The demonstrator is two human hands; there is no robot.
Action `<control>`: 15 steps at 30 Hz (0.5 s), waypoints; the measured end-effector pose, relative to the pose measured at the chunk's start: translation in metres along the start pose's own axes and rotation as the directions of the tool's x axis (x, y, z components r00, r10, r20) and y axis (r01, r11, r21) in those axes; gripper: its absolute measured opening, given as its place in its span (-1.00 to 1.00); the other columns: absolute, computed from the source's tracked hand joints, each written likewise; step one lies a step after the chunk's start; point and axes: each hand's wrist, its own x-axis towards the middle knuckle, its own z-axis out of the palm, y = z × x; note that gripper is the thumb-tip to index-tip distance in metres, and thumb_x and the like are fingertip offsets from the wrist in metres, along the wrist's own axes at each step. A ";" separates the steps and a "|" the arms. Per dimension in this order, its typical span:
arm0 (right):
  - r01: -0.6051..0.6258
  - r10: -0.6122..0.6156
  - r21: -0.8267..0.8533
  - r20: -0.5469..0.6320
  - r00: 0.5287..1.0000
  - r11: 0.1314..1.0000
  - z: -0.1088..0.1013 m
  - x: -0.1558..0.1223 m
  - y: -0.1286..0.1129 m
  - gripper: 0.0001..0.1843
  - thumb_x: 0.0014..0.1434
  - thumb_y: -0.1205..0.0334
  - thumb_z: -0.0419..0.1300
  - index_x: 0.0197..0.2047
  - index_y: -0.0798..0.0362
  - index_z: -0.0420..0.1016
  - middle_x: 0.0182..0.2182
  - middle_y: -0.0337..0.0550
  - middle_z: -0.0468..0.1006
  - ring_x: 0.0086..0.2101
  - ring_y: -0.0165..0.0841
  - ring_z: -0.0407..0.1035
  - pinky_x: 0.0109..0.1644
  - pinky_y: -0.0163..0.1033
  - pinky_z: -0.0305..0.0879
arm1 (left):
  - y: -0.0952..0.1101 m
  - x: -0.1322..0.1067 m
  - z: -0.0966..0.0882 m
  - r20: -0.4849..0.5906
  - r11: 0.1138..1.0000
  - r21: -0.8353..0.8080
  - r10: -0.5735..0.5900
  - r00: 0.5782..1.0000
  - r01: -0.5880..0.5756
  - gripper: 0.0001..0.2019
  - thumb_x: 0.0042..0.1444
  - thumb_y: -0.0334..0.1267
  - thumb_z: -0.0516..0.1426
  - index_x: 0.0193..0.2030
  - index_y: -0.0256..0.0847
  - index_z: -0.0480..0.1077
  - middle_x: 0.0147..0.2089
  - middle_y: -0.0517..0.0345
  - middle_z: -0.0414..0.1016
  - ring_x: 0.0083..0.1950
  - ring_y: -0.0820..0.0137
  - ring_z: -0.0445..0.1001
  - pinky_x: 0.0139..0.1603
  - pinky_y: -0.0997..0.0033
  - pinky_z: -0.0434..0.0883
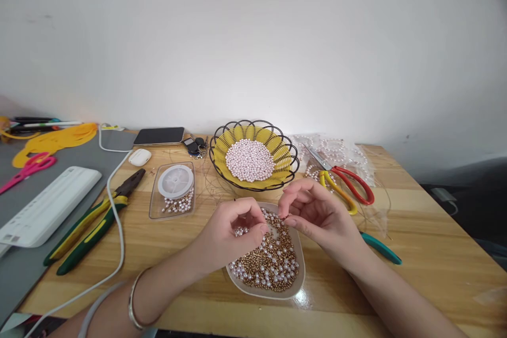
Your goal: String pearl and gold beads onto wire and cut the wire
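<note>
Over a white tray point(303, 269) filled with gold and pearly beads point(273, 266), both hands are raised close together. My left hand point(237, 229) is closed, thumb against index finger; whatever the tips hold is too small to make out. My right hand point(317, 216) pinches a tiny dark speck between thumb and index fingertip, its other fingers loosely curled. A gap separates the two sets of fingertips. Behind them stands a yellow basket point(283, 156) with a black looped rim, holding many pale pink beads point(249, 160).
Left of the tray lie a clear box point(152, 206) with a spool point(175, 181) and beads, and green-yellow pliers point(95, 222). A white cable point(119, 216) crosses there. Red-yellow scissors point(343, 174), bagged bead strands point(348, 156) and a teal handle point(382, 248) lie right.
</note>
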 end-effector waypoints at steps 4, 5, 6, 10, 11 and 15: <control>0.000 0.000 -0.007 0.005 1.000 1.000 0.000 0.000 -0.001 -0.69 0.29 0.42 0.33 0.04 -0.09 0.50 -0.29 -0.23 0.57 -0.26 -0.43 0.46 -0.16 -0.36 0.48 | 0.001 0.001 0.000 0.001 1.000 0.002 0.000 1.000 0.000 -0.89 0.12 -0.36 0.16 -0.42 -0.23 0.34 -0.48 0.27 0.33 -0.45 0.50 0.29 -0.43 0.52 0.24; 0.000 0.000 -0.008 0.010 1.000 1.000 0.001 0.000 -0.001 -0.69 0.29 0.42 0.32 0.04 -0.09 0.50 -0.29 -0.23 0.57 -0.26 -0.43 0.46 -0.15 -0.36 0.48 | 0.001 0.001 0.000 0.001 1.000 0.003 0.002 1.000 -0.002 -0.89 0.12 -0.35 0.16 -0.42 -0.23 0.34 -0.48 0.27 0.33 -0.45 0.50 0.29 -0.43 0.52 0.24; 0.000 0.000 -0.010 0.014 1.000 1.000 0.001 0.000 -0.001 -0.70 0.30 0.42 0.32 0.05 -0.09 0.50 -0.29 -0.23 0.57 -0.26 -0.43 0.46 -0.14 -0.36 0.48 | 0.000 0.001 0.000 0.000 1.000 0.004 0.001 1.000 -0.001 -0.89 0.12 -0.35 0.16 -0.42 -0.23 0.34 -0.48 0.27 0.33 -0.45 0.50 0.28 -0.43 0.52 0.24; 0.003 -0.002 -0.026 0.015 1.000 1.000 0.002 0.000 -0.002 -0.71 0.30 0.41 0.32 0.03 -0.08 0.51 -0.29 -0.23 0.56 -0.26 -0.42 0.46 -0.16 -0.34 0.49 | 0.000 0.001 0.000 -0.002 1.000 0.010 0.001 1.000 -0.001 -0.89 0.13 -0.35 0.16 -0.42 -0.23 0.34 -0.48 0.28 0.32 -0.46 0.51 0.28 -0.43 0.52 0.23; 0.002 -0.002 -0.028 0.014 1.000 1.000 0.002 0.000 -0.002 -0.71 0.29 0.41 0.33 0.03 -0.08 0.51 -0.29 -0.23 0.56 -0.26 -0.42 0.46 -0.16 -0.33 0.48 | 0.000 0.001 0.000 -0.002 1.000 0.014 0.002 1.000 -0.002 -0.89 0.12 -0.36 0.16 -0.42 -0.23 0.34 -0.48 0.28 0.32 -0.46 0.51 0.28 -0.43 0.52 0.23; -0.005 0.006 -0.025 0.018 1.000 1.000 0.003 -0.001 0.000 -0.71 0.29 0.41 0.32 0.03 -0.09 0.51 -0.29 -0.24 0.55 -0.26 -0.43 0.46 -0.13 -0.34 0.48 | -0.001 0.000 0.000 0.003 1.000 0.021 0.008 1.000 -0.008 -0.89 0.13 -0.36 0.17 -0.41 -0.23 0.35 -0.48 0.28 0.33 -0.45 0.51 0.28 -0.43 0.52 0.24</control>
